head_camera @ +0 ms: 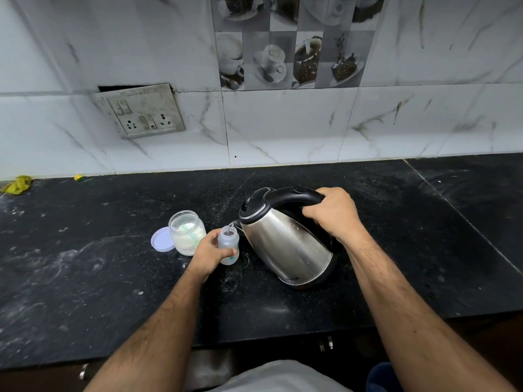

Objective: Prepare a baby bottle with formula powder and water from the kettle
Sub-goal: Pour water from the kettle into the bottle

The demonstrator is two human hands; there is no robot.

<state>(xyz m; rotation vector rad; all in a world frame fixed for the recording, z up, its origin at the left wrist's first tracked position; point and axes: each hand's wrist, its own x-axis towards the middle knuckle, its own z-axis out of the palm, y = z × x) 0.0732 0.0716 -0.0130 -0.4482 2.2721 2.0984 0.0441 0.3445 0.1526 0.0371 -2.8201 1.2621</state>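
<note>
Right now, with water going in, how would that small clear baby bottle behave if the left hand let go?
Likely tippy: the small clear baby bottle is narrow, tall and probably light, steadied only by the left hand. The tilted steel kettle, held by the right hand, has its spout at the rim; a nudge could topple it. Smooth plastic may be slippery when wet.

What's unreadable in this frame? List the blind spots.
- Fill level in the small translucent baby bottle: head view, left hand wraps it.
- Water left in the steel kettle with black handle: opaque body.
- Kettle brand text: too small.
- Scoop in the clear formula jar: blurred by powder.
- Right hand hides the handle's rear.
</note>
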